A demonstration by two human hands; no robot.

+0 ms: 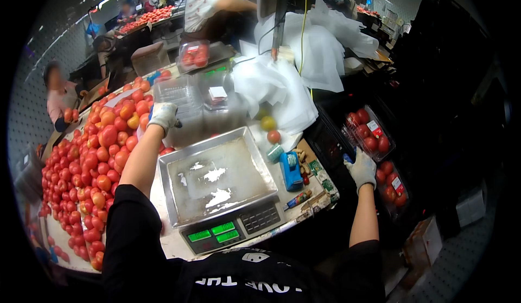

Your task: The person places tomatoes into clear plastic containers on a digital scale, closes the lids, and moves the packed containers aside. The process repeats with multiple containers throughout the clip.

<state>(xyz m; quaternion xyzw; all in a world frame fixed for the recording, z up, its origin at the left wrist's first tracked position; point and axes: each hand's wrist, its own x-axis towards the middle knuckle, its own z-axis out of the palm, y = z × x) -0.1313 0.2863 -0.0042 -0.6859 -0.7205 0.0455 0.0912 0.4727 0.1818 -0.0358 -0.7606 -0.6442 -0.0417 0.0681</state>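
My left hand (163,115), in a white and blue work glove, is at the near left edge of a stack of clear plastic clamshell containers (179,89). Its fingers are curled, but blur hides whether they grip a container. In a matching glove, my right hand (361,167) reaches to the near edge of a clamshell pack of tomatoes (368,134) in a dark crate (325,130). Whether those fingers hold the pack is unclear. Closer to me lies a second tomato pack (392,185). Between my arms, a digital scale (232,227) bears a bare metal pan (217,172).
Loose tomatoes (101,152) are heaped at left. White sheets (281,87) lie behind a blue tape dispenser (291,170). A filled clamshell (194,54) stands at the back. One co-worker (63,95) is at left, another person (207,9) beyond the table. A yellow cord (304,26) hangs down.
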